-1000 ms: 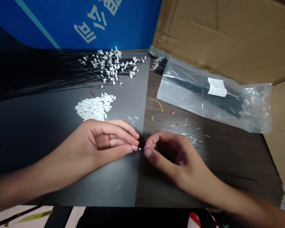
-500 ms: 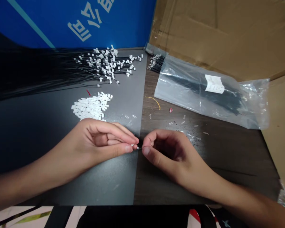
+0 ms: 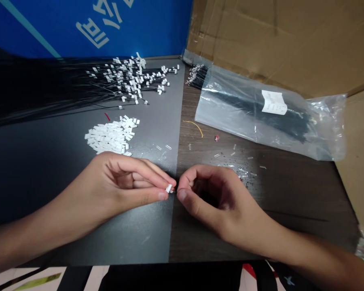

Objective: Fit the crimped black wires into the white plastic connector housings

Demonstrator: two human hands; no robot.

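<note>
Between the thumb and fingertips of my left hand is a small white connector housing. My right hand is closed in a pinch just to its right. A tiny shiny metal terminal shows between the two hands, at the right fingertips. The wire behind it is hidden in the right hand. Whether the terminal touches the housing, I cannot tell. Just beyond my left hand lies a pile of loose white connector housings.
Black wires with white housings on their ends lie at the back left. A clear plastic bag of black wires with bare metal ends rests at the right. Clear plastic scraps are scattered nearby. Cardboard and a blue panel stand behind.
The white housing has become more visible at the left fingertips and looks tilted. Both hands stay close together; the whole view has shifted slightly.
</note>
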